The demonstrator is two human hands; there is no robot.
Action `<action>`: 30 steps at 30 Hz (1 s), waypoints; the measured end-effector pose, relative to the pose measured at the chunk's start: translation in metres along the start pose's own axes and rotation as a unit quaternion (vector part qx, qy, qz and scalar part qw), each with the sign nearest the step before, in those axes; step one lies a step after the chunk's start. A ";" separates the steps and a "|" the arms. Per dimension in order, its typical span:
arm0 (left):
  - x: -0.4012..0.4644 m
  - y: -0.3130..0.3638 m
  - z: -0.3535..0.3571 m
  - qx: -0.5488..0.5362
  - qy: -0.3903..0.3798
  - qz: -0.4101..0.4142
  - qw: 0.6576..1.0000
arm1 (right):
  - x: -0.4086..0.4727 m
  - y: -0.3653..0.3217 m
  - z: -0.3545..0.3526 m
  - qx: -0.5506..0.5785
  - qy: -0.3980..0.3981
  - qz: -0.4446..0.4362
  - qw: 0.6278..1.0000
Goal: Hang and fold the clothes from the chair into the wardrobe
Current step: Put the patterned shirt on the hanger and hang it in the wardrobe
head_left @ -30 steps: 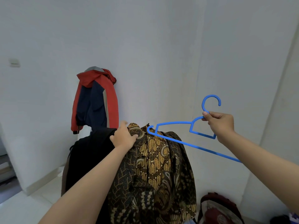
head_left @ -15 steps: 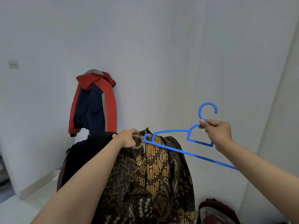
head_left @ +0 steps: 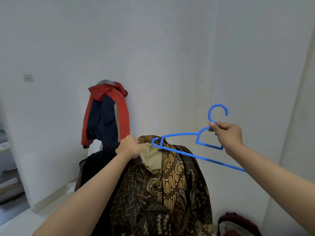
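Batik shirt (head_left: 170,184), at six o'clock, now has its collar pulled open, showing tan lining: left hand (head_left: 130,148) fingers grip it. Right hand (head_left: 226,136) pinches the blue hanger (head_left: 180,147), whose tip has reached the neck, ready for threading.

The left hand (head_left: 130,149) now grips the batik shirt (head_left: 163,188) at its collar and pulls it open, baring the plain tan lining, where a second ago it only rested on top.
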State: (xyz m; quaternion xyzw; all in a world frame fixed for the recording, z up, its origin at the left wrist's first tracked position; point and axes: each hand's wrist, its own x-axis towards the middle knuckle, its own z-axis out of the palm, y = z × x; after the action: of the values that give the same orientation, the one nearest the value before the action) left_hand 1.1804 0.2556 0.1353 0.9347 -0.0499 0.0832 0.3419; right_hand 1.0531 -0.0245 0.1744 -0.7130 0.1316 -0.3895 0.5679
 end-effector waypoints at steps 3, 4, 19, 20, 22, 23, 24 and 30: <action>-0.008 -0.003 -0.018 0.027 -0.077 0.088 0.993 | -0.005 -0.007 0.005 0.008 -0.010 -0.003 1.000; -0.010 -0.002 -0.024 0.068 -0.099 0.105 0.987 | -0.008 -0.009 0.007 0.011 -0.016 -0.003 1.000; -0.068 0.022 -0.097 0.350 -0.063 0.258 0.898 | -0.054 -0.050 0.024 0.009 -0.086 -0.066 0.994; -0.075 0.028 -0.102 0.341 -0.066 0.267 0.899 | -0.059 -0.054 0.024 0.012 -0.091 -0.072 0.993; -0.092 0.039 -0.113 0.319 -0.077 0.281 0.902 | -0.068 -0.062 0.026 0.019 -0.095 -0.086 0.992; -0.101 0.045 -0.118 0.303 -0.088 0.283 0.906 | -0.073 -0.065 0.027 0.021 -0.094 -0.092 0.991; -0.110 0.051 -0.123 0.281 -0.099 0.283 0.911 | -0.078 -0.068 0.027 0.020 -0.093 -0.098 0.991; -0.148 0.073 -0.133 0.150 -0.124 0.291 0.937 | -0.116 -0.080 0.035 -0.021 -0.075 -0.131 0.988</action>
State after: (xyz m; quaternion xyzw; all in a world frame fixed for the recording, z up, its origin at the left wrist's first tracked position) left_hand 1.0077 0.2913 0.2534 0.9226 -0.3489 0.0688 0.1495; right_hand 0.9804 0.0987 0.1990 -0.7631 0.0024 -0.4034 0.5050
